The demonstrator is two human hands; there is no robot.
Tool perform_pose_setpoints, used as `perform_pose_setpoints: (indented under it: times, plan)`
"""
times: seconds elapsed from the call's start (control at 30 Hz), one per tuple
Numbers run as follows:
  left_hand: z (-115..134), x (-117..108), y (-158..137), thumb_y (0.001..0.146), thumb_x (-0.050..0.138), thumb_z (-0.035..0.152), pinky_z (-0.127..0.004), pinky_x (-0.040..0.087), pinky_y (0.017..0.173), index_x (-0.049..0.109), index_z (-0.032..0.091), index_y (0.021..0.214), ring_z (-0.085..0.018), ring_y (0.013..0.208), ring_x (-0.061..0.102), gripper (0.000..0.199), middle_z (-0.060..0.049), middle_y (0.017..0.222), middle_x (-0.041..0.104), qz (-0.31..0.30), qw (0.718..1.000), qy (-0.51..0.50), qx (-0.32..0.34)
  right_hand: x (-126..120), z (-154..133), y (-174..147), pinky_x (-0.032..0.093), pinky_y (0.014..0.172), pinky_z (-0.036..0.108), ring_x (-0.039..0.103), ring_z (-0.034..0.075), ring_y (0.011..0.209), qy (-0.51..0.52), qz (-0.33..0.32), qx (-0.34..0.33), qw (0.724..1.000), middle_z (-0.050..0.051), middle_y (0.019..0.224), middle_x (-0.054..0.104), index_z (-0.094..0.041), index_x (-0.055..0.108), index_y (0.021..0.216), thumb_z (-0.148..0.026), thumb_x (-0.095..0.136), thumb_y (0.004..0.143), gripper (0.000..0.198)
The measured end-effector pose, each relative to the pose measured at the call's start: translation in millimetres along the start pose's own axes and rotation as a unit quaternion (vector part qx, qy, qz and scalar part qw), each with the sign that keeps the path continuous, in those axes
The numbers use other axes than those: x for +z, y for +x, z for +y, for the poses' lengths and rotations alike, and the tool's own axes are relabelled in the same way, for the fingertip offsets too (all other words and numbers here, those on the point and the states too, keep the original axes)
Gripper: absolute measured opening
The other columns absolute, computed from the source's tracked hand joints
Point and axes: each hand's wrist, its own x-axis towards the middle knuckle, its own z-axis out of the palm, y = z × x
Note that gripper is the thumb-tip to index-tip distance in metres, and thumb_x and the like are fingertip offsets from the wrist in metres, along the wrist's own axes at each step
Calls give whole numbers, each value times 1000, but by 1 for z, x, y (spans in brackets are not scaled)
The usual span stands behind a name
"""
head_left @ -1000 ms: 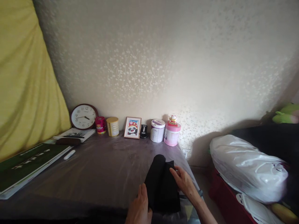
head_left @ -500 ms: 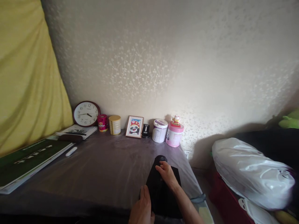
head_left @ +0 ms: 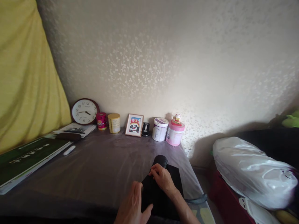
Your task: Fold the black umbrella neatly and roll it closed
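1. Watching remotely, I see the left hand (head_left: 132, 202) nearest, well short of the panda picture (head_left: 134, 125). Thumb spread wide from the fingers, at the edge of a black bundle (head_left: 151, 189); firm contact I cannot tell.
2. Right hand (head_left: 163, 179) lies over the bundle, fingers bunched narrow beside a rolled part. Whether they pinch material, I cannot tell.
3. Bundle rests on the grey-covered tabletop (head_left: 105, 174), nearer me than the panda picture and to its right. Rounded end of the roll points away from me; a flat part shows beyond the right forearm.
4. Well right of the panda picture, nearer me: white plastic bag (head_left: 252, 172) above a red box (head_left: 224, 196).
5. Well left of it, nearer me: green book (head_left: 25, 157), white pen-shaped object (head_left: 69, 150).
6. Just right of the panda picture: small black object (head_left: 146, 129); then purple-lidded tub (head_left: 160, 130), pink-lidded tub (head_left: 174, 135) topped by a figurine (head_left: 177, 119).
7. Left of it: yellow tin (head_left: 114, 123), magenta tin (head_left: 101, 121), clock (head_left: 85, 112).
8. Behind the panda picture: patterned wall (head_left: 144, 31).
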Motion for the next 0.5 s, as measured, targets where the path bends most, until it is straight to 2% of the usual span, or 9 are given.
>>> perform_pose_setpoints:
  times: [0.07, 0.17, 0.23, 0.3, 0.37, 0.43, 0.5]
  plan:
    - [3, 1, 2, 76, 50, 34, -39, 42, 97, 47, 17, 116, -28, 117, 48, 44, -14, 126, 49, 50, 998, 25, 41, -1, -1, -3, 42, 65, 23, 65, 14, 73, -4, -1, -19, 1000, -1, 78, 72, -22, 58, 82, -23, 41, 82, 17]
    - [10, 6, 7, 69, 58, 29, -45, 35, 104, 52, 19, 109, -31, 122, 43, 41, -12, 131, 47, 22, 991, 56, 122, -2, -3, -7, 43, 67, 23, 65, 14, 76, 3, -28, -23, 999, -1, 78, 72, -22, 60, 82, -23, 41, 82, 18]
    - [14, 7, 9, 68, 59, 25, -48, 35, 103, 57, 19, 100, -31, 117, 47, 32, -12, 121, 54, 4, 987, 74, 143, -3, -5, -8, 43, 68, 23, 66, 14, 76, 1, -49, -24, 998, -1, 78, 72, -22, 61, 84, -24, 42, 82, 19]
    - [15, 6, 9, 73, 53, 22, -47, 42, 96, 58, 19, 89, -28, 104, 55, 17, -10, 103, 60, 19, 987, 80, 137, -4, -6, -7, 43, 69, 23, 66, 14, 76, -5, -60, -26, 998, -1, 78, 72, -22, 62, 84, -23, 42, 82, 20]
    - [14, 6, 7, 77, 48, 22, -42, 47, 87, 57, 20, 83, -24, 92, 59, 11, -7, 93, 60, 40, 989, 66, 126, -4, -7, -6, 43, 70, 22, 65, 15, 77, -11, -61, -30, 998, -1, 78, 72, -22, 63, 83, -22, 42, 82, 21]
    - [11, 10, 7, 77, 49, 24, -40, 48, 87, 57, 20, 92, -25, 97, 58, 17, -9, 102, 59, 42, 991, 41, 117, -3, -7, -5, 44, 70, 22, 65, 14, 77, -19, -64, -34, 997, -2, 77, 72, -22, 64, 84, -21, 42, 83, 22]
    - [5, 20, 8, 73, 54, 25, -42, 43, 97, 51, 17, 115, -29, 116, 48, 42, -14, 127, 49, 20, 994, 26, 104, -2, -8, -6, 44, 71, 23, 64, 15, 78, -43, -63, -47, 996, -1, 80, 71, -22, 65, 87, -21, 42, 85, 23]
